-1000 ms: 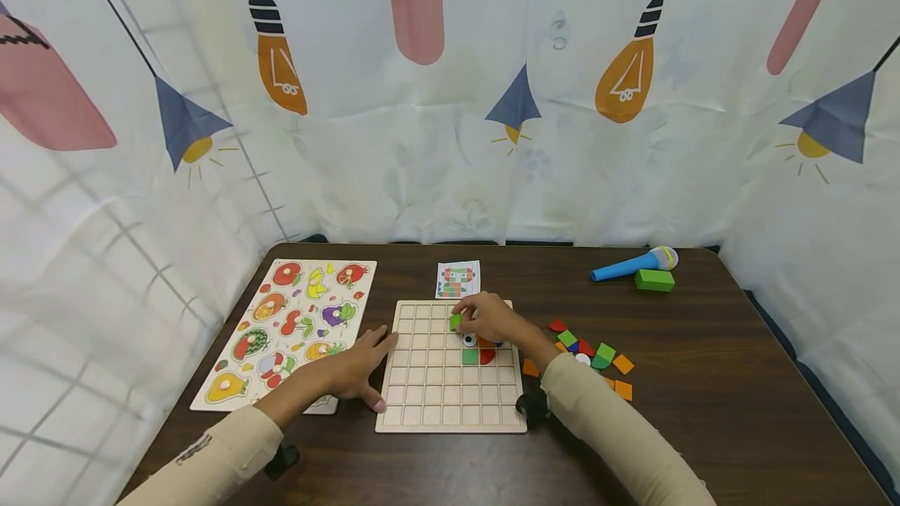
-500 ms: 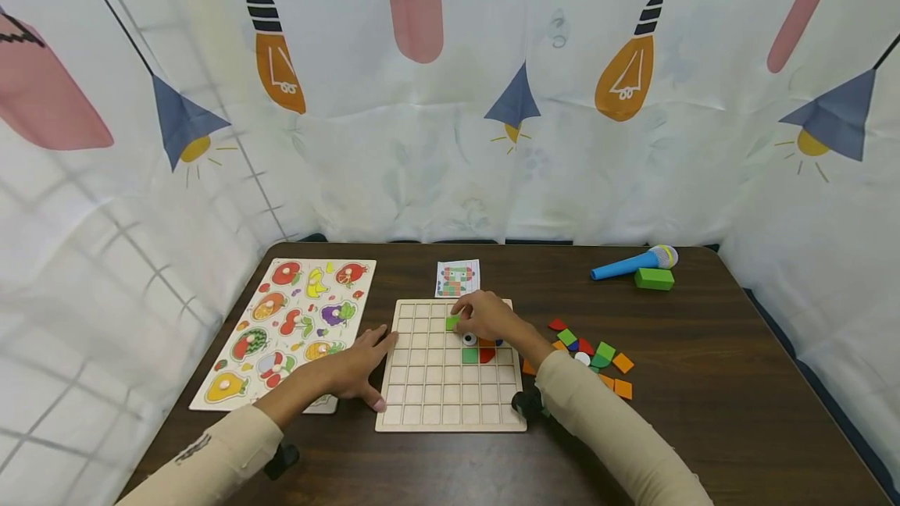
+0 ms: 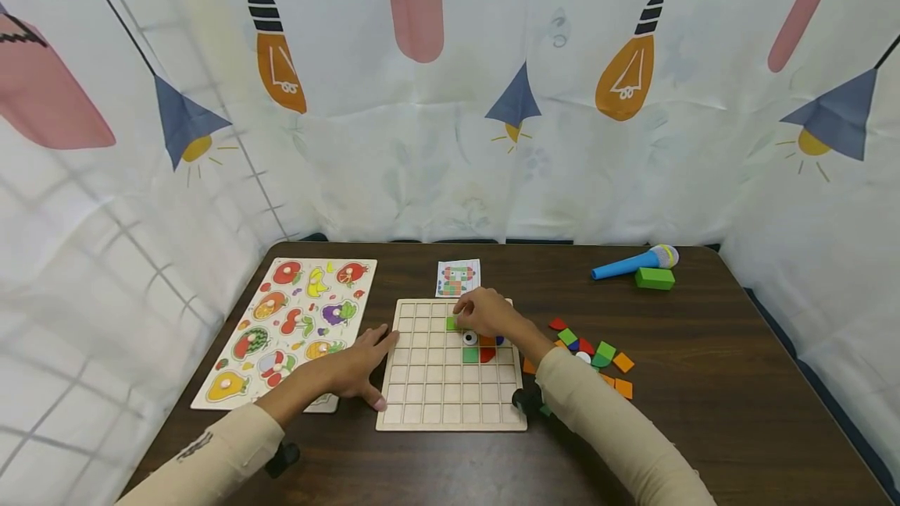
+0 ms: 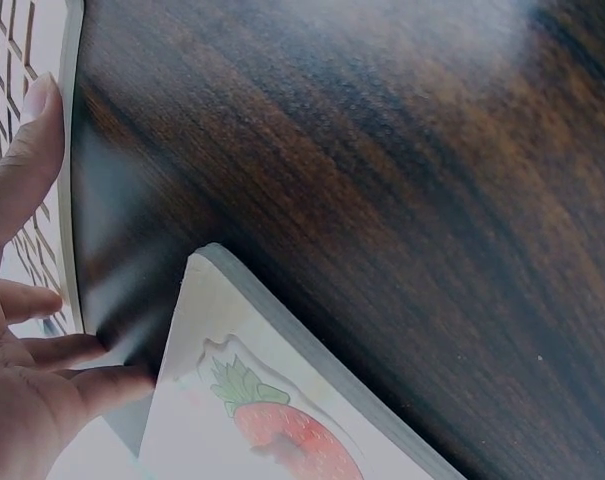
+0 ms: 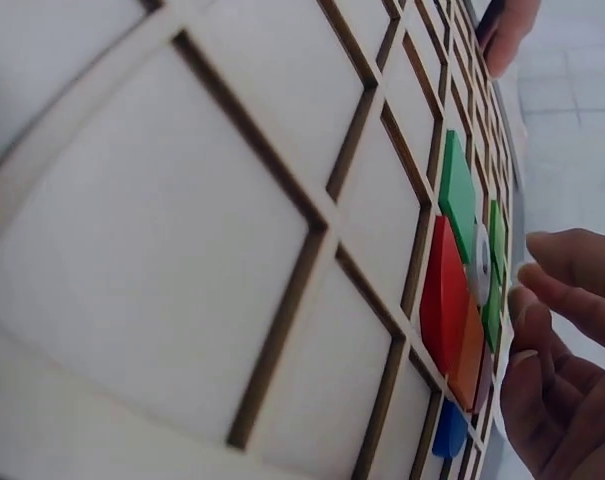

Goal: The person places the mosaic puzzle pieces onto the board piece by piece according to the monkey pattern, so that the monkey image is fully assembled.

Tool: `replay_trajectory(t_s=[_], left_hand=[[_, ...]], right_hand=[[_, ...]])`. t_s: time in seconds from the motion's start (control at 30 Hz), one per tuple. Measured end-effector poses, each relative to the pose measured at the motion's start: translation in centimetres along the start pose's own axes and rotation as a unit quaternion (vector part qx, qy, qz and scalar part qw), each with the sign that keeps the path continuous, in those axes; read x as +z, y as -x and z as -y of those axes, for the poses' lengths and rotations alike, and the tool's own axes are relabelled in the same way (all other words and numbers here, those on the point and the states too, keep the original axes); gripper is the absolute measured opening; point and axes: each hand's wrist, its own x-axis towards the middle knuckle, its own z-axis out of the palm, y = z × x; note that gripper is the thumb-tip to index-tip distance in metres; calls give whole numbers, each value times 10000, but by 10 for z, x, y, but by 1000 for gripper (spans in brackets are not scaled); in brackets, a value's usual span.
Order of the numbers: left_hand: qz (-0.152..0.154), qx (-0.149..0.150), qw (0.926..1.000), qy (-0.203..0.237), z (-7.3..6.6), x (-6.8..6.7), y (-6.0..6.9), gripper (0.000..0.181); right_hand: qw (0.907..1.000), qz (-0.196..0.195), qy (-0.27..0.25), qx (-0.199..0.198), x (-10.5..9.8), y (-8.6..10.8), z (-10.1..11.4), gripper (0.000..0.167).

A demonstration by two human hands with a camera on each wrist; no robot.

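Observation:
My left hand (image 3: 355,368) rests with spread fingers at the left side of a wooden grid board (image 3: 422,397); its thumb lies on the board in the left wrist view. Above the board's upper part, my right hand (image 3: 488,316) has loosely bent fingers with nothing seen between them in the right wrist view. Just left of its fingertips, a light green tile (image 3: 451,323) sits in a cell. Below lie a white eye-like disc (image 3: 469,339), a darker green tile (image 3: 469,355), a red piece (image 3: 487,354), an orange piece (image 5: 466,355) and a blue piece (image 5: 449,430). The right hand hides some upper cells.
A fruit puzzle board (image 3: 246,369) lies to the left. Behind the grid board is a small pattern card (image 3: 458,278). Several loose coloured pieces (image 3: 604,351) are scattered right of it, partly behind the right sleeve. A toy microphone (image 3: 626,265) and a green block (image 3: 655,279) stand farther back.
The light green tile has gone from the right hand's pinch into a cell at the upper middle. Those fingers have come off it slightly. The left hand has stayed in place.

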Motion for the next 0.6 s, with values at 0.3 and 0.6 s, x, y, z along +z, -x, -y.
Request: replay_trajectory(t_s=[0.3,0.6], left_hand=[[12,-40,10000,-9,0,1,-1,114],[-24,-10,9999,-102,1,0,-2,114]], right_hand=[[9982,-178,-508,-280,-23,12,-25,18],[9982,-294,-521,-63,-56,49,-59,19]])
